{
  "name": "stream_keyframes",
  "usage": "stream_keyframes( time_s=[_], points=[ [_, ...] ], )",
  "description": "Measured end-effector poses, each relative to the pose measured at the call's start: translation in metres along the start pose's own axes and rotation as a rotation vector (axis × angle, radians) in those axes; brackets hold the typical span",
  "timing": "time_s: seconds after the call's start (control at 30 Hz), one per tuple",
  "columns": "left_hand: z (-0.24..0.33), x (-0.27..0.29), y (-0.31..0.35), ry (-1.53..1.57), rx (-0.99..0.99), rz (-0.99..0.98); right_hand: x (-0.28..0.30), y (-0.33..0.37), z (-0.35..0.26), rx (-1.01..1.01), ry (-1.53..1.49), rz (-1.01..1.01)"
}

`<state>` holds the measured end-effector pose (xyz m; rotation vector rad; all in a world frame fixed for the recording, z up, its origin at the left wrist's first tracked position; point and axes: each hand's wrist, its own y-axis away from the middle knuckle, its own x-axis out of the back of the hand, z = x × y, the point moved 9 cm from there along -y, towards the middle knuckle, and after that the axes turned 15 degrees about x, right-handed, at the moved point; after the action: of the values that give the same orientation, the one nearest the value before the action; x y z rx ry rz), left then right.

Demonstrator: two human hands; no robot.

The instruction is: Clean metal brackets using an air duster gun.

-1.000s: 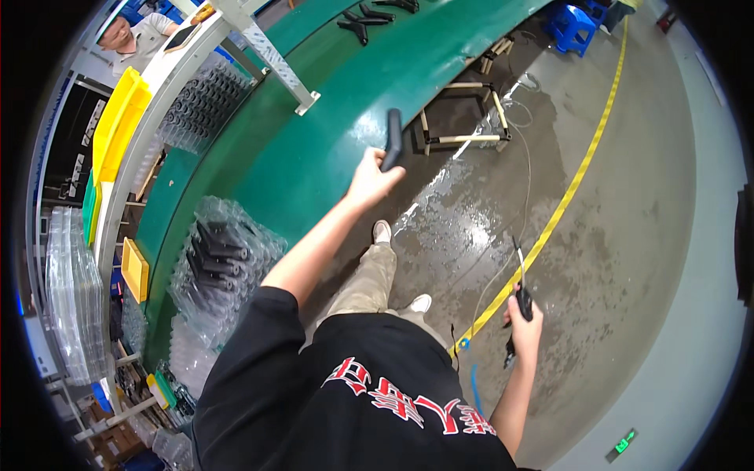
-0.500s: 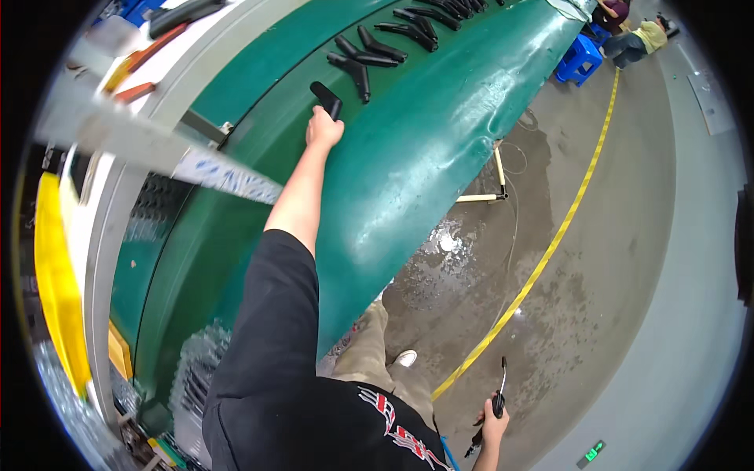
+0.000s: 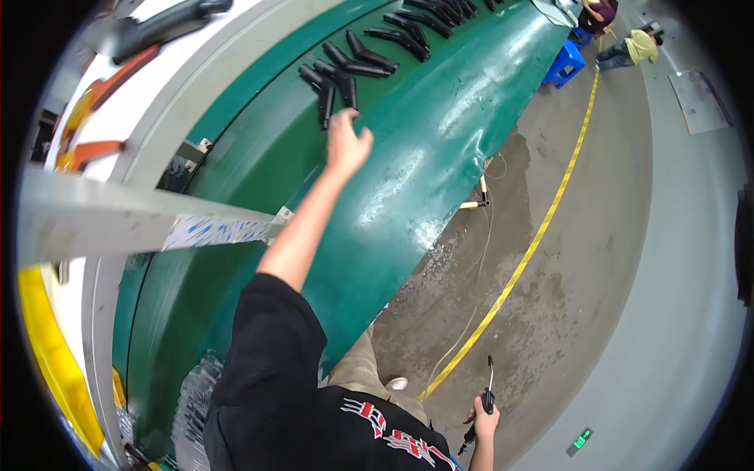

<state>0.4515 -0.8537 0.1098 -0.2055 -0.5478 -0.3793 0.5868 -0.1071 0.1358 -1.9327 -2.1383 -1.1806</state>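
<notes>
- Your left hand [image 3: 348, 145] is stretched out over the green conveyor belt [image 3: 408, 157], fingers spread wide & empty, holding nothing.
- It's just beside the nearest black part [image 3: 325, 102]; fingertips close to it, can't tell if they touch.
- That part lies w/ a small cluster of black moulded parts [image 3: 349, 67] on the belt's upper side; more of the same sit further along the belt [image 3: 428, 20], top of view.
- Your right hand [image 3: 484, 420] hangs low by your side, near bottom edge, fingers wrapped round a black-handled tool [image 3: 488, 392] w/ a thin tip pointing up.
- Thin hose or cable [image 3: 471, 314] trails across the wet concrete floor [image 3: 565, 314], which has a yellow line [image 3: 542, 235] painted along it.
- Grey metal beam [image 3: 118, 220] crosses at left, w/ a blue-and-white label at its end.
- Blue stool [image 3: 564, 63] stands at the belt's far end; two people [image 3: 628, 39] are crouched nr it, well apart from you.
</notes>
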Motion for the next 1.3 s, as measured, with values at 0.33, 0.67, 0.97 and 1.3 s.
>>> stream_keyframes(
  time_s=[0.33,0.67,0.97,1.3],
  points=[
    [0.059,0.175,0.309,0.023,-0.04,-0.478,-0.018,-0.039,0.026,0.251,0.103,-0.3],
    [-0.126,0.527,0.596,-0.472,0.553,0.706,0.002,-0.034,0.179,0.317,0.036,-0.516],
    [-0.288,0.586,0.607,-0.535,1.247,0.25,0.064,0.046,0.236,0.376,0.159,-0.44],
    [-0.197,0.602,0.573,-0.473,0.614,0.685,0.046,0.079,0.227,0.436,0.087,-0.361]
  ],
)
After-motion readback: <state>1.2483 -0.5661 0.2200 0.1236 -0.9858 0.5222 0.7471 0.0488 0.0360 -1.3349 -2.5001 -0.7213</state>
